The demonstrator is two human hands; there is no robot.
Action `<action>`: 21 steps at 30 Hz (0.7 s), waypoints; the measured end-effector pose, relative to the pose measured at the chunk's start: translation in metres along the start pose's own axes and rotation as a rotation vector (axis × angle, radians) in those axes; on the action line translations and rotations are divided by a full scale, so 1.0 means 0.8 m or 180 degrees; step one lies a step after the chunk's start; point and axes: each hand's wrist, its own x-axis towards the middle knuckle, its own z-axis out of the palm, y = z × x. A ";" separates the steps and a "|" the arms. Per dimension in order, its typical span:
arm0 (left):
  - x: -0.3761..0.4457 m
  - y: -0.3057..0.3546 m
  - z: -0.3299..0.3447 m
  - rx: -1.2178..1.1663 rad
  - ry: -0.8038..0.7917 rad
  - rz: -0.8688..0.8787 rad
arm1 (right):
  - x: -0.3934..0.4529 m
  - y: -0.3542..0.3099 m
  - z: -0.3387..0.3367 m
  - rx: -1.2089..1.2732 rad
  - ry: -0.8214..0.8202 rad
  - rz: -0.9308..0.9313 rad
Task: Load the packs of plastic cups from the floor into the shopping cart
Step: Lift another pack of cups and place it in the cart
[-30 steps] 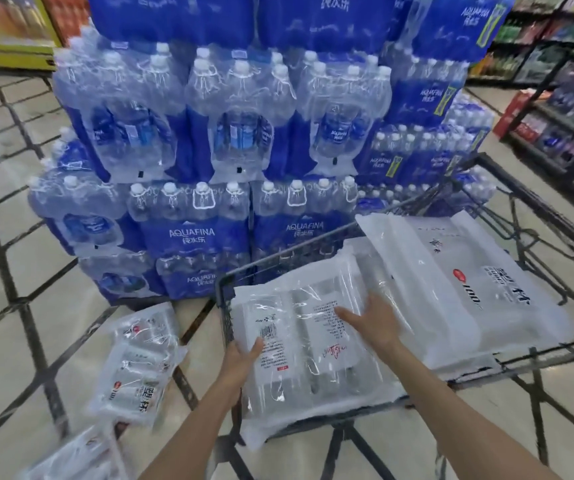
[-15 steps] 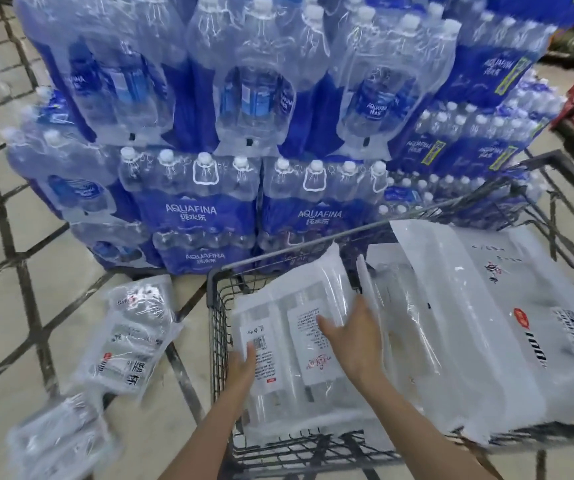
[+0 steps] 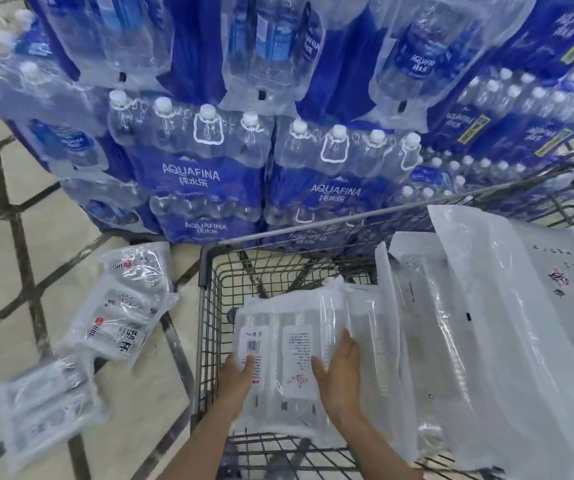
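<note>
A clear pack of plastic cups (image 3: 289, 344) with white labels is low inside the wire shopping cart (image 3: 206, 268), at its left end. My left hand (image 3: 239, 374) grips the pack's left edge, thumb on its front. The straight fingers of my right hand (image 3: 339, 370) press flat on the pack's right side. To the right in the cart stand larger white packs of cups (image 3: 486, 323), leaning against each other. On the floor left of the cart lie two more packs, one (image 3: 123, 306) near the cart's corner and one (image 3: 46, 407) closer to me.
A tall stack of shrink-wrapped Aquafina water bottles (image 3: 209, 174) rises right behind the cart and the floor packs. The beige tiled floor with dark lines (image 3: 8, 258) stretches to the left.
Both hands have lowered the pack from the cart's rim down into the basket. The view has tilted downward and moved closer.
</note>
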 end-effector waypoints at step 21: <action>-0.166 0.049 -0.157 0.0332 0.0691 0.1404 | -0.082 -0.150 -0.034 -0.0302 -0.0180 -0.1871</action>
